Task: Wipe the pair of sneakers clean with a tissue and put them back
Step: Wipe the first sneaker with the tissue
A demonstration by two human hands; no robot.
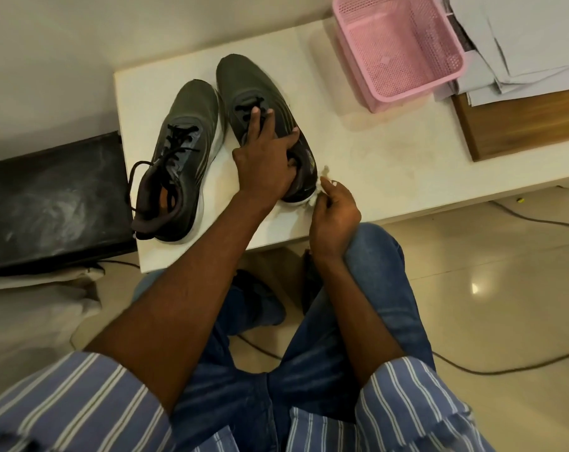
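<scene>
Two dark grey sneakers with black laces and white soles stand side by side on a low white table. The left sneaker stands untouched. My left hand lies on top of the right sneaker, fingers spread over its laces and thumb at its collar. My right hand pinches a crumpled white tissue against the heel and outer side of that right sneaker.
A pink mesh basket stands at the table's back right, next to a stack of grey papers on a wooden board. A black box sits left of the table. Cables run across the tiled floor.
</scene>
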